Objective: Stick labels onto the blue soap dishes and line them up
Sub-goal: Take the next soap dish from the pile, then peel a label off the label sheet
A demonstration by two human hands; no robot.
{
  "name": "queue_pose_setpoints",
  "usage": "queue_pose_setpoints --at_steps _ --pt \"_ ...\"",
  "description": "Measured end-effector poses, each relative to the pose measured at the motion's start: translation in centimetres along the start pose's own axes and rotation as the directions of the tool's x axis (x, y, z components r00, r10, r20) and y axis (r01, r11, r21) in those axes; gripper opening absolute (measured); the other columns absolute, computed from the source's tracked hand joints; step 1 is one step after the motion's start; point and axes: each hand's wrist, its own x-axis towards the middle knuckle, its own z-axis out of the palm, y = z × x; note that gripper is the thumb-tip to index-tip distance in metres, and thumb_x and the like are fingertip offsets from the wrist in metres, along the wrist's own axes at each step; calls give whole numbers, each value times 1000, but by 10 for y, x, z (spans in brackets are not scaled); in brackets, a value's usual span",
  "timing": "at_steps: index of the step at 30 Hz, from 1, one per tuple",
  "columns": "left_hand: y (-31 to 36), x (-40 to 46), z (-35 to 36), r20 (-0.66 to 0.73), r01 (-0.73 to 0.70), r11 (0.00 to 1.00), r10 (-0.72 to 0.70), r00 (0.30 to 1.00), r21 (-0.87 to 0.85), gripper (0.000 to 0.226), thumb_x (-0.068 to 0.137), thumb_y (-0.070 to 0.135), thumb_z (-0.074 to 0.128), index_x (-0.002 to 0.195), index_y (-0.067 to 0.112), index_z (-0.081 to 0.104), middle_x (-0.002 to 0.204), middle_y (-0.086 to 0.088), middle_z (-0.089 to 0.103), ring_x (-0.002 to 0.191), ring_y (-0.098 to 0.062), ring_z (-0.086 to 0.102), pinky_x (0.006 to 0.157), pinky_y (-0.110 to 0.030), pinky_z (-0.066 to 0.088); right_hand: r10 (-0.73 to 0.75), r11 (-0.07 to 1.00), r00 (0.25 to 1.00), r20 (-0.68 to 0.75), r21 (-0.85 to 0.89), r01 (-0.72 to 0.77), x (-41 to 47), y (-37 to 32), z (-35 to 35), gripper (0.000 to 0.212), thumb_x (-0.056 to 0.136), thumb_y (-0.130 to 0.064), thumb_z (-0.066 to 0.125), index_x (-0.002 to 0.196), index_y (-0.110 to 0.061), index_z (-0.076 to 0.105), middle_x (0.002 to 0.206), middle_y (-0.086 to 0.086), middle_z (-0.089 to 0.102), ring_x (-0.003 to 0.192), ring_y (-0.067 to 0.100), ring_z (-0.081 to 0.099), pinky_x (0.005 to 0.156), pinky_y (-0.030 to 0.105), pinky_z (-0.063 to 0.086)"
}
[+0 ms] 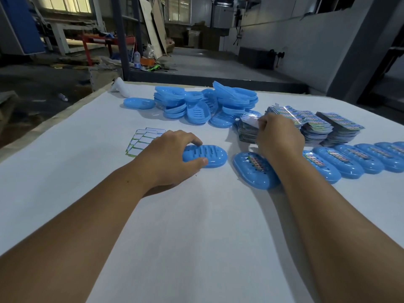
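Observation:
My left hand (172,156) grips the left end of a bare blue soap dish (209,155) lying upside down on the white table (196,226). My right hand (279,136) pinches a label sheet (251,120) at the top of a label stack (247,132). Just right of the bare dish lies a labelled dish (251,169), partly under my right forearm. A row of labelled dishes (360,158) runs from it toward the right edge.
A heap of unlabelled blue dishes (203,103) sits at the back, one single dish (138,103) to its left. More label stacks (323,125) stand at the right. White backing sheets (142,142) lie left of my left hand. A white object (119,85) rests by the far edge.

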Motion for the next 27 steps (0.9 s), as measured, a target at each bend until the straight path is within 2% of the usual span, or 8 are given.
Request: queue_pose_setpoints --at_steps 4,10,13,15,18,21,23,27 --pt "3 3 3 -114 31 986 -51 992 -164 29 100 53 46 108 36 68 103 11 64 95 -10 59 72 -26 43 -145 948 980 -140 264 178 -7 -17 -9 28 102 -16 46 106 -14 74 99 10 74 87 32 62 71 36 46" --pt "4 12 2 -132 214 803 -340 931 -556 56 101 60 32 82 30 74 72 38 66 83 7 57 69 -18 38 -373 798 927 -32 498 339 -41 -54 -12 18 98 -22 60 97 -18 78 87 -11 75 78 9 66 73 19 51" --pt "-2 17 -5 -160 233 677 -465 871 -698 45 99 50 48 77 21 75 78 10 76 81 -9 65 82 -35 53 -417 715 906 68 641 281 -52 -60 -10 16 90 -21 66 87 -20 82 73 -14 74 67 1 66 64 16 48" --pt "-7 16 -7 -155 271 657 -514 844 -703 32 95 40 59 77 18 74 83 0 77 79 -13 66 86 -42 56 -426 722 893 148 650 236 -54 -59 -9 17 89 -27 67 82 -24 82 58 -16 67 51 1 55 53 13 39" --pt "-10 17 -7 -155 248 672 -479 864 -698 23 94 36 64 77 23 74 81 8 76 87 -12 71 85 -39 58 -385 760 905 182 618 199 -53 -59 -8 16 89 -34 66 78 -29 77 67 -16 70 60 3 66 57 27 50" --pt "-5 13 -7 -168 183 734 -377 911 -654 23 93 36 66 75 24 74 73 14 74 70 3 66 68 -29 52 -266 748 957 113 650 131 -48 -58 -9 11 89 -37 70 83 -30 64 88 -15 71 81 12 71 74 35 56" --pt "0 11 -4 -151 143 755 -305 940 -640 23 93 37 67 78 21 76 74 8 74 64 2 65 66 -28 53 -211 680 968 136 732 46 -45 -56 -10 20 89 -31 75 85 -24 57 87 -6 73 82 17 72 74 41 60" --pt "5 9 0 -132 110 764 -248 960 -636 19 94 36 68 80 25 75 77 20 74 73 6 69 58 -13 54 -195 598 963 188 801 -35 -42 -54 -12 27 90 -15 76 83 -20 50 89 16 75 64 6 69 55 20 53"
